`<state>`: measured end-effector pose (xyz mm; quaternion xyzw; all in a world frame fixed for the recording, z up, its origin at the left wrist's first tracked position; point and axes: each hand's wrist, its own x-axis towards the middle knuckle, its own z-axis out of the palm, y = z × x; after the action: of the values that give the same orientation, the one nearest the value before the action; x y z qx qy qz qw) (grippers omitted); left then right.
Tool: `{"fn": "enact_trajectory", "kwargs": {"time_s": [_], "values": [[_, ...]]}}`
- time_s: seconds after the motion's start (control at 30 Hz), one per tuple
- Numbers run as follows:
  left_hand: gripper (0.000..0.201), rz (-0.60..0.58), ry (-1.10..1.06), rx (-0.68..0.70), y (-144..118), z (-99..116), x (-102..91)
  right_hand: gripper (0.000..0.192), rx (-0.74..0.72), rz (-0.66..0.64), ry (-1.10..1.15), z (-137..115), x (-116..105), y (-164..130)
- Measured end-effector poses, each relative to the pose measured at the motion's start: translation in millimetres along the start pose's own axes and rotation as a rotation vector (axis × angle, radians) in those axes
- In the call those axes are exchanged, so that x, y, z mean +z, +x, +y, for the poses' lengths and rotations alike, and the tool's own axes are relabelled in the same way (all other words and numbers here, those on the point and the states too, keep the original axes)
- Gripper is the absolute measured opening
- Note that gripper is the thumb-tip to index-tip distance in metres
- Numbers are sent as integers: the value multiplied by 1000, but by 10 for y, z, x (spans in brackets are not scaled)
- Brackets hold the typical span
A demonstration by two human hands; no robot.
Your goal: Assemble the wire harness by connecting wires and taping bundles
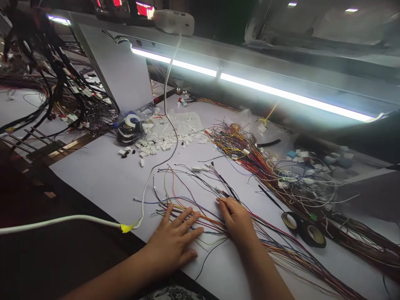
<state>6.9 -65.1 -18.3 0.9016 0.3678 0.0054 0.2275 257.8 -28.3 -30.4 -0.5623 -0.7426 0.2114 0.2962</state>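
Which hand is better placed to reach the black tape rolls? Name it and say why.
The right hand, probably: it is nearer the black tape rolls, though curled over wires. The left hand, spread on wires, would likely cross the right forearm.

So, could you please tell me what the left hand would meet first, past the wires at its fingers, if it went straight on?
Past those wires, the left hand would probably meet the right hand, though depth is hard to judge.
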Motion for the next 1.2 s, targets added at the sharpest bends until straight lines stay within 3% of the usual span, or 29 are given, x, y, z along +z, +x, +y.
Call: {"fn": "enact_trajectory", "kwargs": {"time_s": [0.13, 0.33, 0.43, 0.53, 0.63, 0.7, 0.77, 0.9, 1.07, 1.2], "values": [[55, 16, 16, 11, 2, -14, 9, 27, 61, -5, 45, 13, -36, 31], [54, 89, 94, 31, -12, 5, 19, 28, 81, -166, 6, 70, -210, 180], [51, 172, 135, 58, -45, -34, 2, 27, 95, -139, -59, 156, -244, 240], [45, 308, 178, -1, -73, -243, -58, 29, 93, -15, -21, 237, -199, 229], [41, 484, 215, -160, -92, -623, -174, 33, 122, 90, 71, 294, -133, 170], [43, 525, 216, -261, -113, -891, -278, 36, 182, 103, 166, 323, -107, 135], [42, 475, 189, -310, -148, -1107, -379, 39, 253, 102, 285, 343, -101, 118], [33, 372, 155, -237, -220, -1328, -476, 42, 334, 115, 460, 347, -117, 131], [29, 359, 146, -229, -187, -1418, -467, 39, 297, 100, 408, 350, -116, 146], [27, 439, 62, -262, -156, -1321, -647, 39, 278, 109, 391, 374, -98, 134]]}}
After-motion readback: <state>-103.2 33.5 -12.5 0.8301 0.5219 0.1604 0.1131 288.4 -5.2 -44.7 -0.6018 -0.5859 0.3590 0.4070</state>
